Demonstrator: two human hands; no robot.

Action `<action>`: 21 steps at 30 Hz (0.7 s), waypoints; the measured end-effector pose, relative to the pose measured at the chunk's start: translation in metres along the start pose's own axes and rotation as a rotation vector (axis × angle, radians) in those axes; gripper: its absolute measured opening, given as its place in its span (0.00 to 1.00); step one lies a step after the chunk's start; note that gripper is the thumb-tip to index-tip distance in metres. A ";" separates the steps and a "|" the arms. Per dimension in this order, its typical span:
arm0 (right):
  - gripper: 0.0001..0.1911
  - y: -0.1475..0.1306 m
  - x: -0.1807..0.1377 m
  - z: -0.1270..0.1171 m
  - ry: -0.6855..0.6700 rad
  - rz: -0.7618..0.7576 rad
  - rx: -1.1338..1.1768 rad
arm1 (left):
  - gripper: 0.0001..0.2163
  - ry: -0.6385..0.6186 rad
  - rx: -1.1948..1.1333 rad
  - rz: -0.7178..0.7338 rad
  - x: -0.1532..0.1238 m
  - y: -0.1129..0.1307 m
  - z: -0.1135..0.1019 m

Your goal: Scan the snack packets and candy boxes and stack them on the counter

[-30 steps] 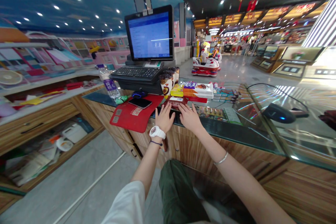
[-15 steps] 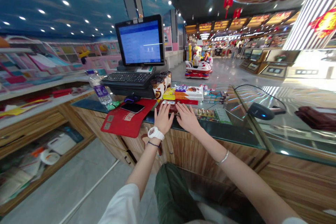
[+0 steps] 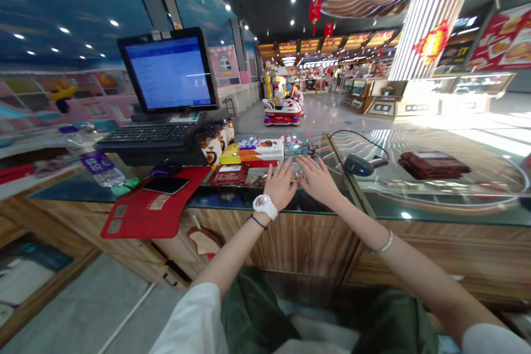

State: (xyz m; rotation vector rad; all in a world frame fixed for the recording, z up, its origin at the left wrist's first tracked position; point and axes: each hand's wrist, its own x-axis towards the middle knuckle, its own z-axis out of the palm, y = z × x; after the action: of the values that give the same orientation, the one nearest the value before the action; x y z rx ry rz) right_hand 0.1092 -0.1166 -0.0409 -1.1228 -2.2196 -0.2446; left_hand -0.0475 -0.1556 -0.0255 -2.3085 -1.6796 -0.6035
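My left hand [image 3: 281,185], with a white watch [image 3: 264,206] at the wrist, is over the glass counter [image 3: 232,197], palm down with the fingers stretched out. Beside it my right hand [image 3: 318,181] is also flat and spread, holding nothing. Whether the palms touch the glass I cannot tell. Left of my left hand lies a dark red flat packet [image 3: 229,175]. Behind the packet are a yellow pack [image 3: 230,155] and an orange and white snack box [image 3: 262,150]. Several brown and white cups [image 3: 210,146] stand left of these.
A monitor [image 3: 169,72] and black keyboard [image 3: 145,134] stand at the left. A phone [image 3: 166,185] lies on a red mat [image 3: 153,215], near a water bottle [image 3: 97,163]. To the right are a corded scanner [image 3: 359,165] and a stack of dark red packets [image 3: 433,164].
Both hands have moved right along the counter, off the dark red packet, which now lies uncovered. My view has turned to the right, bringing the packet stack fully into sight.
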 end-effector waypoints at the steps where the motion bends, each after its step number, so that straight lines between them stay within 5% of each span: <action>1: 0.28 0.011 -0.004 -0.003 0.009 0.010 -0.016 | 0.24 -0.001 -0.004 0.025 0.006 0.008 0.003; 10: 0.26 0.111 -0.044 -0.040 0.167 0.056 -0.076 | 0.23 0.021 0.019 0.256 0.059 0.074 0.029; 21: 0.29 0.221 -0.086 -0.066 0.180 0.161 -0.282 | 0.24 0.039 -0.026 0.519 0.109 0.155 0.068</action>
State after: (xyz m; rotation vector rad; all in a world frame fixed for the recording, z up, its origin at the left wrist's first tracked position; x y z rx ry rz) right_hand 0.3485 -0.0650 -0.0668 -1.3638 -1.9657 -0.5800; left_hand 0.1410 -0.0843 -0.0277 -2.5797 -0.9881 -0.5496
